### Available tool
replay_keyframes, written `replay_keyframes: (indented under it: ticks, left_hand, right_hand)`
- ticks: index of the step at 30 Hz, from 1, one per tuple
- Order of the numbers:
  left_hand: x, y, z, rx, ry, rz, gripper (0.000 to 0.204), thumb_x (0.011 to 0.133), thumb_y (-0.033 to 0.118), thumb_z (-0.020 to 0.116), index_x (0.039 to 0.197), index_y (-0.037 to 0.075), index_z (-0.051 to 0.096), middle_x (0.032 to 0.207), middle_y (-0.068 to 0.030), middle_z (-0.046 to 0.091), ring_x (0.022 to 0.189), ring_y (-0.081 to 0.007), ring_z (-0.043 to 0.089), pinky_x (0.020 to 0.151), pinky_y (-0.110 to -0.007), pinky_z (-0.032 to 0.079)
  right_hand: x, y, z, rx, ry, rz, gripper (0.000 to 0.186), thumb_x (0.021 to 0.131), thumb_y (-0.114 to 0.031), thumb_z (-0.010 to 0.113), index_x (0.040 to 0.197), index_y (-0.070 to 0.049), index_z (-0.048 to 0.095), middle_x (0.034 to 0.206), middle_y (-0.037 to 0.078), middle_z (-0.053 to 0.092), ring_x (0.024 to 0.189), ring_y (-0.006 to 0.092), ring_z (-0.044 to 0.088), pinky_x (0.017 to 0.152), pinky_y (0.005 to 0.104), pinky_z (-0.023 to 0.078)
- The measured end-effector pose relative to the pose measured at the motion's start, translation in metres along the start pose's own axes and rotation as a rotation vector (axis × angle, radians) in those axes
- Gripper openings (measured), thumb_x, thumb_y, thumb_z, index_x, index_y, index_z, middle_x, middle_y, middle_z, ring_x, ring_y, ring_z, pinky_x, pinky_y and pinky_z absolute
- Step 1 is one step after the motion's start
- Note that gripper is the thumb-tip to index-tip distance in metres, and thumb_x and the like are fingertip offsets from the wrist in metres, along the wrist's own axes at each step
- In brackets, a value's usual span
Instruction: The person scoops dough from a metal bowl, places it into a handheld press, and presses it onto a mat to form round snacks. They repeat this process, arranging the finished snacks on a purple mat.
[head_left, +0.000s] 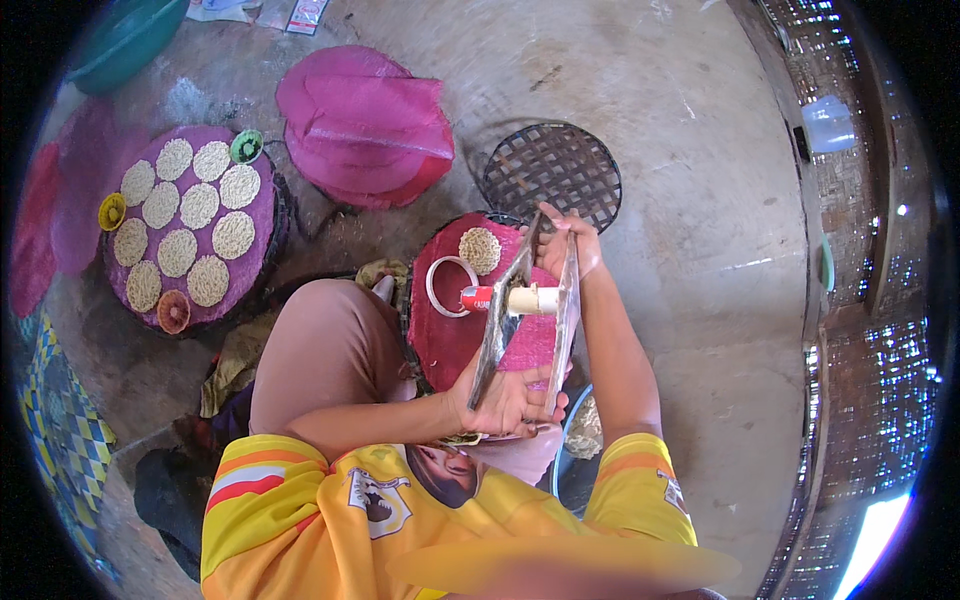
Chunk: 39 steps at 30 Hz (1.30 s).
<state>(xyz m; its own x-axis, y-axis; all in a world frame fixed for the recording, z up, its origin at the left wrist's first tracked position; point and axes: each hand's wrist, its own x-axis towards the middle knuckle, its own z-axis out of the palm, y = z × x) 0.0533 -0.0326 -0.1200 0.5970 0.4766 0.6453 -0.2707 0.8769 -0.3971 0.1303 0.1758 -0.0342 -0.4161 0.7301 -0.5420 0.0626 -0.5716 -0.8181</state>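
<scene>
My left hand (512, 398) and my right hand (566, 243) are closed round opposite ends of a hand press with two long wooden bars (566, 320). A pale tube (532, 300) sits between the bars, and a red piece (475, 298) shows past the left bar. The press is held over a round tray covered in red-pink cloth (440, 345). On that cloth lie a white ring (430, 288), left of the press, and a round cake of pale squiggly strands (480, 250) just beyond the ring. The bars partly hide my fingers.
A purple-covered tray (180, 225) at left bears several strand cakes and small coloured baskets. Folded pink cloths (365, 130) lie beyond my knee, near a dark woven tray (555, 170). A blue basin (573, 475) holding pale dough (584, 432) stands by my right arm. A woven wall (850, 250) rises at right.
</scene>
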Motion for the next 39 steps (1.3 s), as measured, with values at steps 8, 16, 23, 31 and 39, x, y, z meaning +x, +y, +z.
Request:
replay_keyframes:
  ticks: [8,16,23,31,39]
  left_hand:
    - [0.009,0.012,0.002,0.002,-0.107,0.085,0.065,0.073,0.051,0.052,0.119,0.008,0.039,0.114,-0.0136,0.048,0.107,-0.0299,0.046,0.073,-0.039,0.036]
    - [0.000,0.001,0.008,0.036,-0.032,0.152,0.069,0.070,0.054,0.053,0.119,0.007,0.039,0.111,-0.0145,0.050,0.104,-0.0289,0.049,0.073,-0.039,0.036]
    - [-0.003,0.035,0.007,0.134,0.053,0.147,0.089,0.061,0.078,0.039,0.113,0.006,0.044,0.106,-0.0184,0.054,0.096,-0.0327,0.054,0.068,-0.038,0.037]
    - [0.012,0.043,-0.010,0.063,0.119,0.102,0.084,0.065,0.075,0.036,0.109,0.005,0.048,0.093,-0.0161,0.058,0.082,-0.0317,0.058,0.060,-0.034,0.038]
    - [0.001,0.011,-0.011,0.091,0.128,0.182,0.079,0.068,0.069,0.043,0.114,0.005,0.045,0.087,-0.0149,0.059,0.077,-0.0282,0.056,0.060,-0.032,0.040]
  right_hand:
    - [0.045,-0.009,-0.011,-0.193,0.097,0.181,0.064,0.068,-0.021,0.044,0.128,-0.011,0.023,0.103,0.030,0.043,0.090,0.0406,0.048,0.079,0.0506,0.037]
    - [0.045,0.002,0.016,-0.244,0.096,0.222,0.060,0.070,-0.028,0.050,0.124,-0.011,0.030,0.100,0.028,0.044,0.088,0.0384,0.049,0.078,0.0489,0.038]
    - [0.067,-0.010,0.029,-0.212,0.127,0.028,0.078,0.071,-0.051,0.058,0.127,-0.006,0.026,0.094,0.028,0.046,0.081,0.0362,0.052,0.074,0.0467,0.042]
    - [0.059,-0.017,0.010,-0.377,0.321,-0.011,0.072,0.069,-0.050,0.062,0.119,-0.009,0.031,0.082,0.024,0.053,0.062,0.0309,0.057,0.057,0.0407,0.048]
    - [0.041,0.007,0.034,-0.519,0.432,0.021,0.065,0.067,-0.052,0.062,0.113,-0.012,0.041,0.072,0.016,0.057,0.054,0.0236,0.055,0.048,0.0333,0.044]
